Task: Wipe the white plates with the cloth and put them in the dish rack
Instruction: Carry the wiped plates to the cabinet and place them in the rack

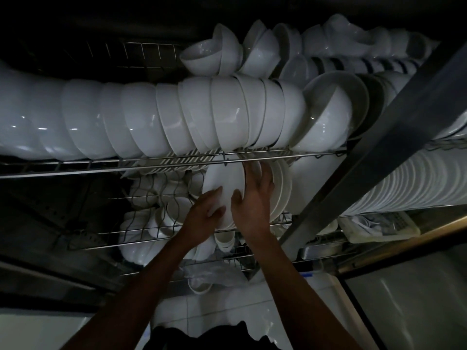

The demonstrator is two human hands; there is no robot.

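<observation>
We reach with both hands into a dim wire dish rack [161,164] and hold a white plate [223,183] on edge just below its front rail, slightly past the frame's centre toward 5 o'clock. Our left hand [203,214] cups the plate's lower rim from 7 o'clock, thumb lying across the face and fingers [214,210] curled round the edge. Our right hand [252,198] holds the plate's other side from 4 o'clock, thumb on the near face and fingers [262,173] stretched and slightly spread behind the rim, between this plate and the standing plates [281,188] that touch it at 3 o'clock.

On the shelf above, from 9 o'clock to 2 o'clock, a long row of white bowls [151,120] lies nested on its side, with more tipped bowls [217,54] stacked behind it at 12 o'clock. At 3 o'clock, beyond a slanting metal post [374,157], a dense row of stacked plates [417,185] runs out of the frame. Small cups and dishes [174,205] sit in the wire slots at 8 o'clock of the held plate. A pale plastic basket [379,227] rests at 4 o'clock, and white floor tiles [214,311] show at 6 o'clock between our forearms.
</observation>
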